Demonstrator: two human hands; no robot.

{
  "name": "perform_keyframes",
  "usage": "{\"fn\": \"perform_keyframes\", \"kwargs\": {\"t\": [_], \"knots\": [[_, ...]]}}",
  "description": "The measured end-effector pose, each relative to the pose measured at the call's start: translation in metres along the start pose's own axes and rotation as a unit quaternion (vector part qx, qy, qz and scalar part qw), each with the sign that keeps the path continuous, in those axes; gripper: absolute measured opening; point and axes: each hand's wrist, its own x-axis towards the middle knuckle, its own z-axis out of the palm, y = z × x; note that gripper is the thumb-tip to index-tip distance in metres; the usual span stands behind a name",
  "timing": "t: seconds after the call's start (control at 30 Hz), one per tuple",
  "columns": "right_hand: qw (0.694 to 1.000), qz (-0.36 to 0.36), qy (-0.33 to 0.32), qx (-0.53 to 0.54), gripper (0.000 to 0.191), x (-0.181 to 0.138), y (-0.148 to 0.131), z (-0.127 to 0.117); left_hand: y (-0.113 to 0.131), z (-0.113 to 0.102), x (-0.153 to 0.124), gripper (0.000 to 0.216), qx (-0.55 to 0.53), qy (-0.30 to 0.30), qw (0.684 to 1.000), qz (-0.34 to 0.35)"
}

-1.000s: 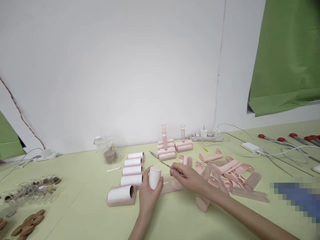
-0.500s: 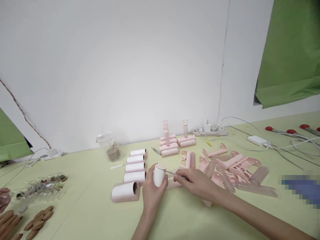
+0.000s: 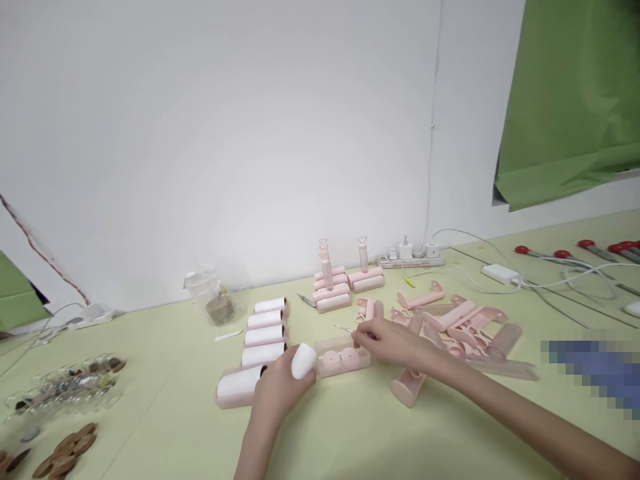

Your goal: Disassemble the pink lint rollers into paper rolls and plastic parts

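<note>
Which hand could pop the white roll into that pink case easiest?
Left, probably. The left hand holds the white roll, its end right beside the pink case. The right hand is busy pinching a thin metal tool just behind the case.

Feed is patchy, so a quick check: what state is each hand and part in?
left hand: shut on roll, held tilted.
right hand: pinching thin tool.
case: lying flat, pink pieces inside.
spare rolls: lying in a row, in pink cradles.
power strip: chargers plugged in.
bag: cannot tell if open.
</note>
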Motion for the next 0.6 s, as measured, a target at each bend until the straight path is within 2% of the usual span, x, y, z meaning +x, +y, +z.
{"fn": "perform_keyframes", "kwargs": {"t": [0.1,0.17,0.23,0.3,0.37,0.43,0.53,0.6], "knots": [[0.999,-0.009,0.040,0.006,0.024,0.002,0.002,-0.006,-0.002,0.000,0.001,0.046,-0.021,0.036,0.999,-0.014],[0.998,-0.016,0.066,0.018,0.022,0.003,0.002,-0.009,0.002,0.001,0.002,0.048,-0.067,0.052,0.996,0.005],[0.995,-0.028,0.088,0.032,0.023,0.002,0.002,-0.014,0.011,0.002,0.006,0.043,-0.126,0.056,0.988,0.063],[0.992,-0.042,0.110,0.046,0.025,0.001,0.002,-0.021,0.021,0.004,0.013,0.042,-0.117,0.050,0.978,0.165],[0.986,-0.063,0.138,0.069,0.028,0.000,0.002,-0.028,0.029,0.009,0.024,0.043,-0.050,0.021,0.965,0.257],[0.979,-0.088,0.160,0.095,0.031,-0.001,0.002,-0.036,0.034,0.015,0.035,0.042,0.017,-0.028,0.952,0.304],[0.972,-0.107,0.170,0.118,0.033,-0.006,0.001,-0.046,0.036,0.028,0.042,0.043,0.056,-0.092,0.940,0.323],[0.972,-0.110,0.164,0.123,0.034,-0.009,0.001,-0.049,0.034,0.034,0.037,0.048,0.075,-0.111,0.937,0.323]]}}
